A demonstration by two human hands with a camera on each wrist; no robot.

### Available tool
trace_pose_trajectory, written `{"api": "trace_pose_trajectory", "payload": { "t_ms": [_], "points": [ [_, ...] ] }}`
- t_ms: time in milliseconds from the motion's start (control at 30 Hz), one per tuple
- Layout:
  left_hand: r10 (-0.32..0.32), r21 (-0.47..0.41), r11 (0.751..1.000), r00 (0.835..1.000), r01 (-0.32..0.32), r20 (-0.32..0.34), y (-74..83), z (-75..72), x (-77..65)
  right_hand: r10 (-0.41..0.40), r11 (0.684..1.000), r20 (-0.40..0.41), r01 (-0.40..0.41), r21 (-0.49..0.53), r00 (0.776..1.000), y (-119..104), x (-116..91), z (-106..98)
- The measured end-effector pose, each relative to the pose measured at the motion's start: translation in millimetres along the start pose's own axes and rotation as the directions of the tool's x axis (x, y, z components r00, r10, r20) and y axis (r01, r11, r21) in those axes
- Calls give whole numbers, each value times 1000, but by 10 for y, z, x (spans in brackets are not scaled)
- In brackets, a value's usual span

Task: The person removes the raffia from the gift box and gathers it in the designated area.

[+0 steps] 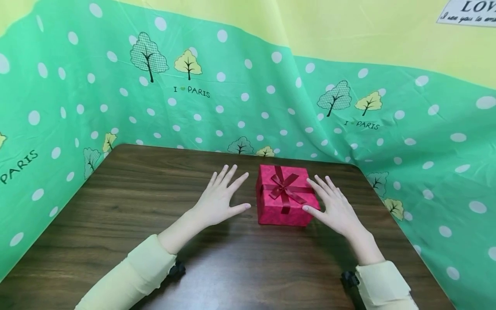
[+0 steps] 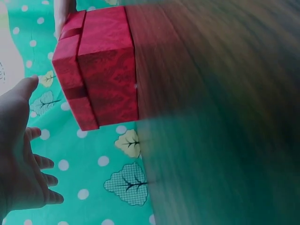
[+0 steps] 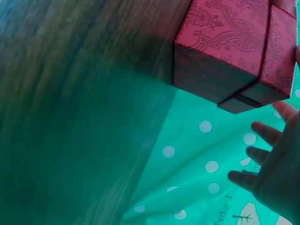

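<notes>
A red gift box [image 1: 284,216] with a dark red ribbon and bow on its lid stands upright on the wooden table. To its left my left hand [image 1: 218,202] is spread with fingers straight, apart from the box; the left wrist view shows the same hand [image 2: 18,159] with a gap to the box [image 2: 108,84]. My right hand [image 1: 336,207] is at the box's right side, fingers spread, thumb and index tip overlapping the lid's right edge in the head view. In the right wrist view its fingers [image 3: 265,133] extend near the box [image 3: 225,37].
The dark wooden table [image 1: 128,206] has rounded far corners. A green curtain [image 1: 240,107] with white dots and printed trees hangs behind and along both sides. Black wrist devices [image 1: 177,270] sit at the pale sleeves [image 1: 131,275].
</notes>
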State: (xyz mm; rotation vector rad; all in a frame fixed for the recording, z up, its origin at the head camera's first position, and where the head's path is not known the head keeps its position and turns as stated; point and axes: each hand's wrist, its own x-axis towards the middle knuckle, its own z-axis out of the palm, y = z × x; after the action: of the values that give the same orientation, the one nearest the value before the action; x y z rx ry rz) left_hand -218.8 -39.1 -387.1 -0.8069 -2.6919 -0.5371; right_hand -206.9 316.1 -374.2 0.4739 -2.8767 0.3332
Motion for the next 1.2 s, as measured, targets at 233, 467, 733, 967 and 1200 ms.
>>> {"api": "trace_pose_trajectory", "payload": {
  "t_ms": [233,467,733,967,1200],
  "points": [
    [9,-27,1000,999,-8,50,67,141,54,-4,999,77,1,39,997,38,18,15],
    [39,-75,997,996,-33,81,132,241,125,2,997,131,-12,77,991,51,28,35],
    [37,-147,989,987,-14,155,172,307,213,24,993,172,-44,113,985,51,39,53],
    [39,-231,973,977,11,211,189,363,282,44,986,203,-76,150,978,58,44,59],
    [70,-326,945,969,12,236,194,414,339,1,979,178,-37,198,984,109,30,100]
  ]
}}
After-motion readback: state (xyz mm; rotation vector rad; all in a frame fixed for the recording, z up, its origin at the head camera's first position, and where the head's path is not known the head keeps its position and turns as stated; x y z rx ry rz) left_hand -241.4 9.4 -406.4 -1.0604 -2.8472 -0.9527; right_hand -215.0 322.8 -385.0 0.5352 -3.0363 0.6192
